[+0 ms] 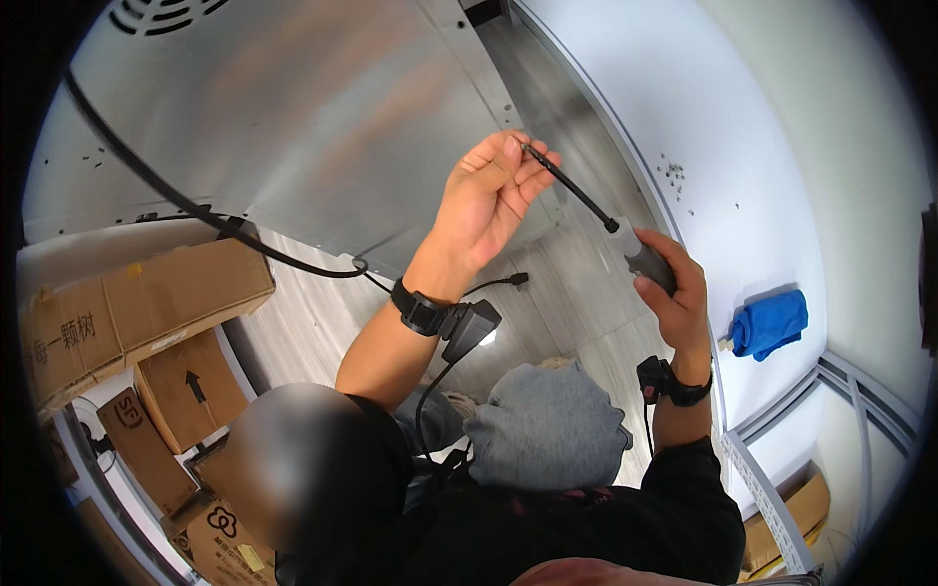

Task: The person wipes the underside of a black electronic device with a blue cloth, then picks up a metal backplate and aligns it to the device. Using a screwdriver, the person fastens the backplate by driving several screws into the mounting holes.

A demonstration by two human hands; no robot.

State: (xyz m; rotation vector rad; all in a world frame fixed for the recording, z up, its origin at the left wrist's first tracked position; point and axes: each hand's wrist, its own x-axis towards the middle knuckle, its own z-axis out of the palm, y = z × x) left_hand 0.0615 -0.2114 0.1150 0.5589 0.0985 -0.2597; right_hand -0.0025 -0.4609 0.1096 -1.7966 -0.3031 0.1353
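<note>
A smooth, dully reflecting metal panel (332,107), pierced by curved vent slots, is crossed by a thick black cable (199,211). The grey floor (586,317) is patterned with wood grain. On a smooth white surface (689,88) at the right, a soft blue cloth (772,324) is bunched up, and small metallic pieces (670,172) are scattered (too tiny to be counted surely).

One screwdriver (596,209) is seen, with a rounded grey handle and a long, straight black shaft. At least four brown cardboard cartons (186,293) are gathered at the left. Two black wrist straps are worn, a left strap (420,311) and a right strap (688,388).

The screwdriver is held aslant above the floor, between the hands. Its handle is wrapped by the right hand (676,293). The shaft's tip is met by closed fingertips of the left hand (484,200), its other fingers loosely curled; whether a small piece is also pinched there cannot be told.
</note>
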